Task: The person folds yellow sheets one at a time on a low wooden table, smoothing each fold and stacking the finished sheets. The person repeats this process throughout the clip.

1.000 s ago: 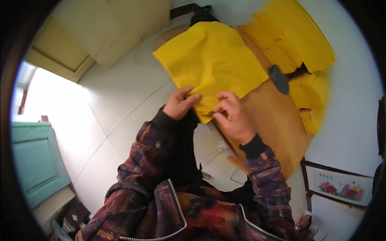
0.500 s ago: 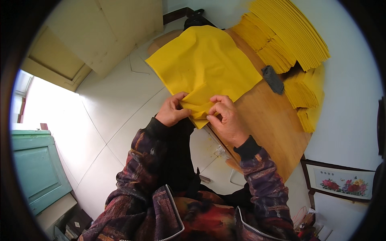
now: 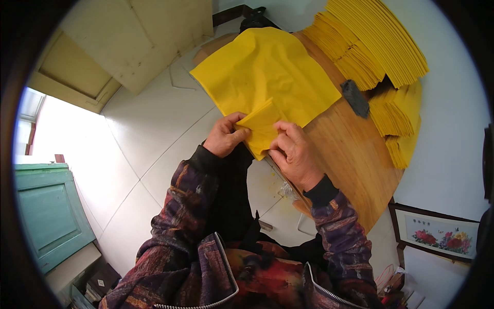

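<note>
A yellow sheet of soft, fabric-like material [image 3: 272, 67] lies across the wooden table, wrinkled, its near end raised and folded over toward me. My left hand [image 3: 226, 135] pinches the left side of the folded part between thumb and fingers. On the right side of the same fold, my right hand [image 3: 293, 154] is closed with thumb and fingertips on the material. The fold stands up as a pointed flap between both hands. My fingers partly hide its lower edge, which hangs at the table's near edge.
Tall stacks of folded yellow pieces [image 3: 378, 44] stand at the table's far right. A dark grey block [image 3: 355, 98] rests beside them on the wooden table [image 3: 350, 165]. A teal cabinet door [image 3: 51, 211] is at the left, and a framed flower picture [image 3: 437, 233] at the right.
The crumpled layers between my hands have become a smoother, upright pointed flap. Both hands keep hold of the sheet; the whole view has shifted slightly.
</note>
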